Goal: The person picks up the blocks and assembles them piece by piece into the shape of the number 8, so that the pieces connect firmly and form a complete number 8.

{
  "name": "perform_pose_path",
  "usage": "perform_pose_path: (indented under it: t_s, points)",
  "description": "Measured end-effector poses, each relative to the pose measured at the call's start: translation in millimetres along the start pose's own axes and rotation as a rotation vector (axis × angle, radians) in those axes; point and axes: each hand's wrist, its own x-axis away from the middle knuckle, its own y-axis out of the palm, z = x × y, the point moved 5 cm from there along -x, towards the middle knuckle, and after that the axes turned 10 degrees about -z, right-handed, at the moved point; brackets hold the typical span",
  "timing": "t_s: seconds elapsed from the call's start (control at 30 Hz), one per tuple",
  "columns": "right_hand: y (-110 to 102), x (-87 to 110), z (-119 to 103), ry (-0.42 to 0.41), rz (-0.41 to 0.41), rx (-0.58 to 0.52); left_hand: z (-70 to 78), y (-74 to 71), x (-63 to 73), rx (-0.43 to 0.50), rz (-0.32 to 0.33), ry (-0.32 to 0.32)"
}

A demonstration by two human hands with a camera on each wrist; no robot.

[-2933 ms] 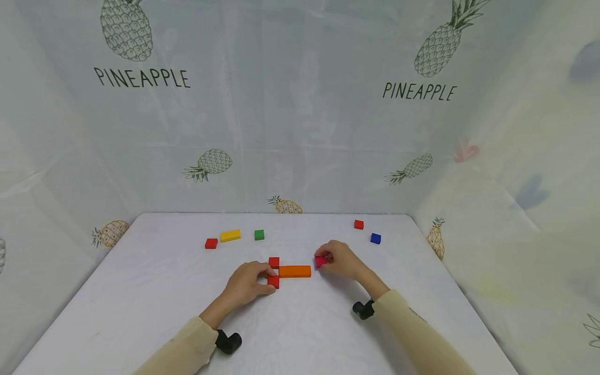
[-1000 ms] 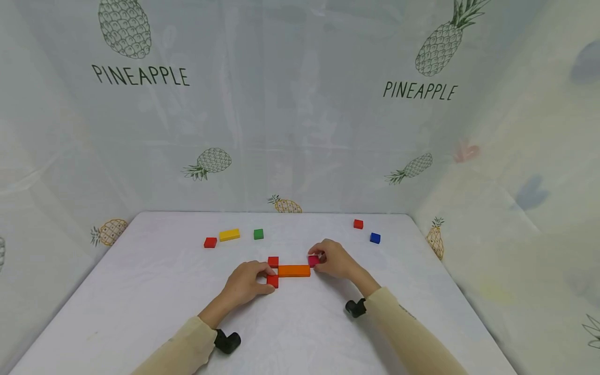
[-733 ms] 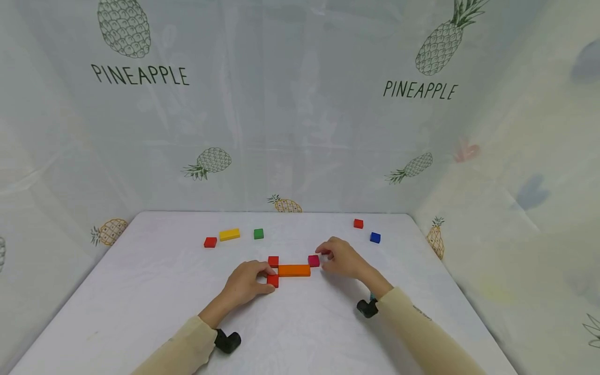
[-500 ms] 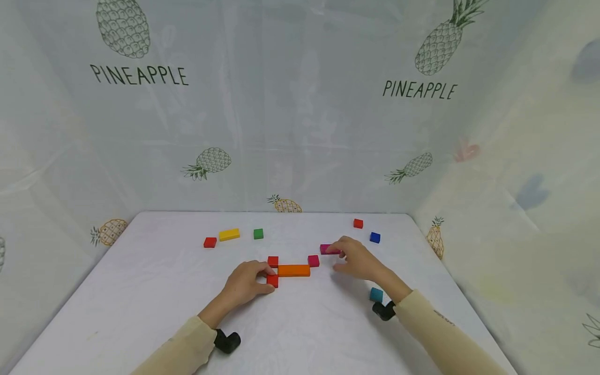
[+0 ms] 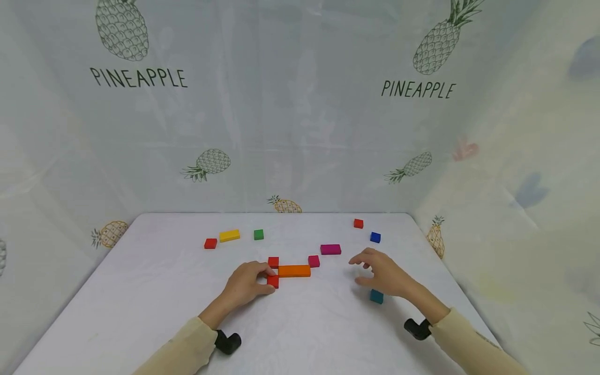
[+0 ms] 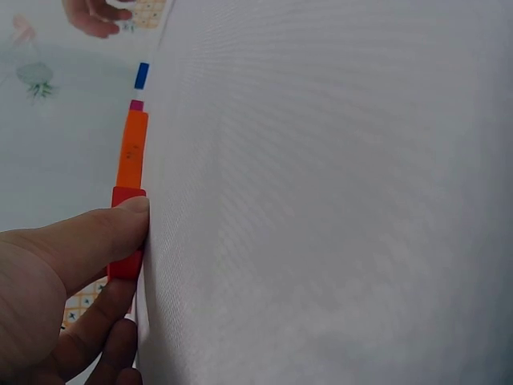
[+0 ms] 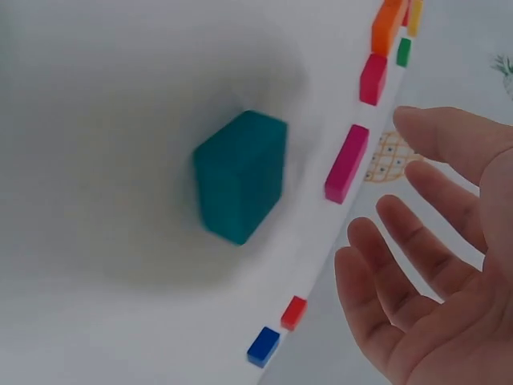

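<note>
My left hand (image 5: 245, 284) pinches a red block (image 5: 273, 282) between thumb and index finger, at the near left end of a long orange block (image 5: 294, 271). A second red block (image 5: 274, 262) lies at that block's far left corner. At the far right corner is a crimson block (image 5: 314, 261). My right hand (image 5: 383, 273) hovers with nothing in it, fingers spread and loosely bent, right of a magenta oblong block (image 5: 330, 249). In the right wrist view, a teal block (image 7: 240, 178) stands on the table near that hand's wrist.
Toward the back left lie a red block (image 5: 211, 243), a yellow oblong block (image 5: 229, 236) and a green block (image 5: 259, 235). A red block (image 5: 358, 223) and a blue block (image 5: 375, 237) lie at the back right. A pineapple-print sheet rises behind the white table (image 5: 300, 333).
My right hand set the crimson block against the orange block's far right corner, let go and moved right toward me, uncovering the magenta and teal blocks. My left hand stayed put.
</note>
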Motion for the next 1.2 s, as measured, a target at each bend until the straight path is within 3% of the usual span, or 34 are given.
perform_pose_path:
  t_s: [0.6, 0.87, 1.2]
  points:
    - [11, 53.9, 31, 0.06, -0.007, -0.019, 4.2, -0.6, 0.3, -0.003, 0.001, -0.003]
    - [15, 64.5, 34, 0.035, -0.01, -0.026, 2.1, -0.6, 1.1, -0.015, 0.007, 0.004]
    - [20, 65.3, 35, 0.096, -0.014, -0.019, 0.9, 0.6, 0.5, -0.002, 0.002, 0.01]
